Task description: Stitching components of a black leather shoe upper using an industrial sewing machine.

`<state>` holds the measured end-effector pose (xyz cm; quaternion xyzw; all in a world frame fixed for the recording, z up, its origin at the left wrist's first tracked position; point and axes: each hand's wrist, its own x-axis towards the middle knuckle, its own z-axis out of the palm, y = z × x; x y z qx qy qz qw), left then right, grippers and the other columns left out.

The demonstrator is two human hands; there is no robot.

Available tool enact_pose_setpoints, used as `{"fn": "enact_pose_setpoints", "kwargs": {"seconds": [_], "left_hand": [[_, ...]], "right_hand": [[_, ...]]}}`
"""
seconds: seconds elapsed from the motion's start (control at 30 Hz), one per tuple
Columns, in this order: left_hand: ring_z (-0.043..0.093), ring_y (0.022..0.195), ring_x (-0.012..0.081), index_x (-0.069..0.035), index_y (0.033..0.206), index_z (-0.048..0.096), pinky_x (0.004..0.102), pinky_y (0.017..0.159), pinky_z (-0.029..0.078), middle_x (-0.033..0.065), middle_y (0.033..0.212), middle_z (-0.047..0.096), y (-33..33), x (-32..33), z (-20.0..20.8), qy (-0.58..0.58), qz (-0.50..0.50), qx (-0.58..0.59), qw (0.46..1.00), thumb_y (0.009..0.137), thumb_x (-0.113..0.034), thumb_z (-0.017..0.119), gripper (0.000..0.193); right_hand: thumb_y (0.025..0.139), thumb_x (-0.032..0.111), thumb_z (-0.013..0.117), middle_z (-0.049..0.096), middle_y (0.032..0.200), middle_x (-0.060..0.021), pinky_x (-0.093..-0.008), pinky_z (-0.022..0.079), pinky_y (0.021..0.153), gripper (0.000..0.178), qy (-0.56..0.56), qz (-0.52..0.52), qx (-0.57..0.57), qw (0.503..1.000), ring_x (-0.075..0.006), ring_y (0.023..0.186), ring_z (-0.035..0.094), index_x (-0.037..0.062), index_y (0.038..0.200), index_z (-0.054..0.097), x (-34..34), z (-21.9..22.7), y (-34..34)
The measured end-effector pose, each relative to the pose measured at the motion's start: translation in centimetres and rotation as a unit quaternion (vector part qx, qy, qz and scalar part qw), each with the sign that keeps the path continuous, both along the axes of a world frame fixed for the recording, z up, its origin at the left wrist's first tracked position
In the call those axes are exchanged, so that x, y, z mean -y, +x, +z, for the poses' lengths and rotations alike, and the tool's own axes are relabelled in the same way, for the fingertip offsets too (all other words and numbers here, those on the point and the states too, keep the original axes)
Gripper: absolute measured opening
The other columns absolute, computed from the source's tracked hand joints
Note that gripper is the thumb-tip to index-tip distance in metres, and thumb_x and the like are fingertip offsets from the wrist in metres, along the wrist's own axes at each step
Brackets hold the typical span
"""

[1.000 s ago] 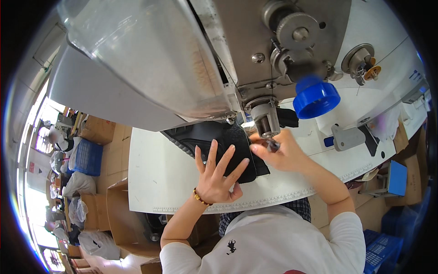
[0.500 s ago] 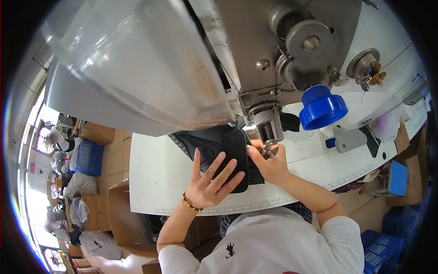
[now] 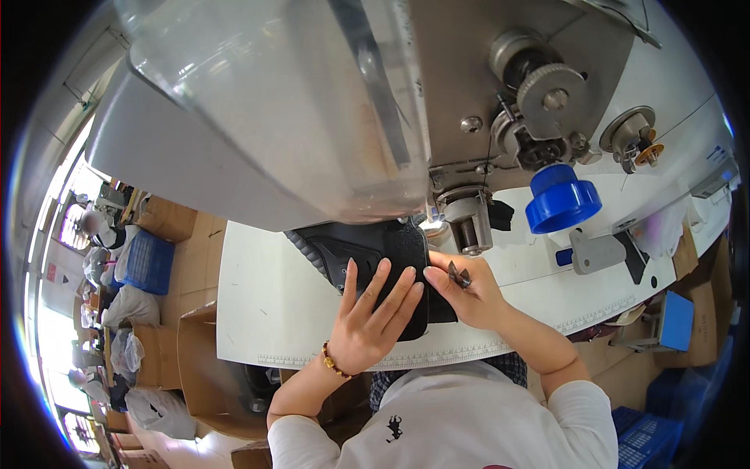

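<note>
A black padded piece (image 3: 359,252) with a moulded, ribbed left end lies on the white sewing table, its far edge under the machine's presser area. On its flat black panel my left hand (image 3: 367,324) rests with fingers stretched out. My right hand (image 3: 473,297) is closed at the panel's right edge, thumb and forefinger against the material. Small metal thread snips (image 3: 459,274) stick out of that hand, blades pointing up; their handles are hidden in the palm. Just beyond is the machine's metal needle-bar housing (image 3: 469,220); the needle tip is hard to make out.
The grey sewing machine head with a clear guard (image 3: 289,102) hangs close above my hands. A blue knob (image 3: 562,199) and thread tensioners project at the right. A ruler strip (image 3: 547,328) follows the table's near edge. Cardboard boxes (image 3: 203,383) stand below left; several people are in the left background.
The view has shifted, so the machine sits further right and lower. My left hand's fingers have come closer together and slid slightly right. The snips in my right hand now show more clearly.
</note>
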<state>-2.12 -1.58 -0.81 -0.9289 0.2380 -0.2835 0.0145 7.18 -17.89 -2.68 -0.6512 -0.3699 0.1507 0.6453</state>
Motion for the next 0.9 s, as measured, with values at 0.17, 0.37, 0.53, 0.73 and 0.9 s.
{"fn": "enact_pose_setpoints", "kwargs": {"seconds": [0.17,0.37,0.53,0.73,0.9], "left_hand": [[0.047,0.108,0.0308,-0.004,0.103,0.056,0.0578,0.091,0.029,0.0094,0.114,0.051,0.1,0.2,0.0,0.019,0.004,0.000,1.000,0.069,-0.013,0.054,0.035],[0.047,0.107,0.0302,-0.004,0.104,0.056,0.0573,0.090,0.030,0.0095,0.114,0.051,-0.1,0.4,0.5,0.029,0.011,-0.010,0.999,0.069,-0.013,0.054,0.035],[0.046,0.109,0.0328,-0.001,0.104,0.056,0.0571,0.092,0.027,0.0136,0.112,0.052,-0.1,0.9,0.7,0.011,0.008,-0.026,1.000,0.068,-0.009,0.054,0.036],[0.043,0.110,0.0353,0.000,0.105,0.055,0.0587,0.092,0.026,0.0147,0.114,0.050,0.0,1.3,0.9,0.006,0.017,-0.028,0.999,0.069,-0.008,0.053,0.037],[0.043,0.110,0.0341,-0.001,0.106,0.054,0.0573,0.093,0.026,0.0132,0.115,0.049,0.5,0.0,1.4,0.018,-0.009,-0.050,0.999,0.069,-0.008,0.053,0.038]], "right_hand": [[0.085,0.011,0.047,0.043,0.057,0.0002,-0.0191,0.031,0.047,0.030,0.053,-0.015,-0.005,0.998,-0.0019,0.054,0.036,-0.0018,0.112,0.048,0.1,-1.0,-1.0],[0.084,0.009,0.048,0.043,0.059,0.0029,-0.0181,0.030,0.047,0.032,0.064,-0.024,-0.030,0.997,-0.0012,0.054,0.035,-0.0027,0.113,0.047,0.0,-1.5,-1.2],[0.082,0.009,0.049,0.043,0.060,0.0050,-0.0175,0.030,0.047,0.032,0.069,-0.016,-0.047,0.996,-0.0009,0.055,0.035,-0.0031,0.112,0.048,-0.2,-1.8,-0.7],[0.082,0.008,0.050,0.045,0.062,0.0060,-0.0177,0.031,0.048,0.025,0.097,-0.065,-0.064,0.991,-0.0006,0.056,0.036,-0.0035,0.104,0.053,-0.3,-2.3,-0.8],[0.083,0.008,0.050,0.047,0.062,0.0066,-0.0175,0.030,0.046,0.021,0.080,-0.051,-0.078,0.992,0.0005,0.056,0.037,-0.0020,0.100,0.055,-1.2,-2.5,-0.8]]}}
